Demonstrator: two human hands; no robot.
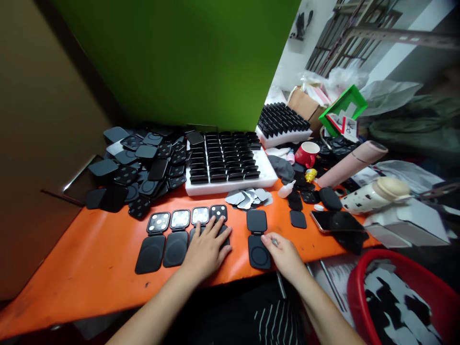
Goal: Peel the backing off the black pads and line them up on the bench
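Note:
My left hand (207, 247) lies with fingers spread over the right end of a row of unfolded black hinged cases. The left case (150, 254) and the one beside it (176, 248) show dark lower halves; their upper halves carry pale dots or shiny squares. Fingers partly cover the other lower halves. My right hand (285, 254) is closed, its thumb at the right edge of a separate unfolded black case (259, 251) with a ring mark. A small grey tip shows between thumb and fingers; what it belongs to is hidden.
Loose black plates (147, 165) are heaped left. A white foam tray (233, 186) holds rows of black pieces, with silvery sheets (247, 198) before it. Right are a phone (338, 221), red mug (306, 154), pink bottle (354, 164) and red basket (354, 292).

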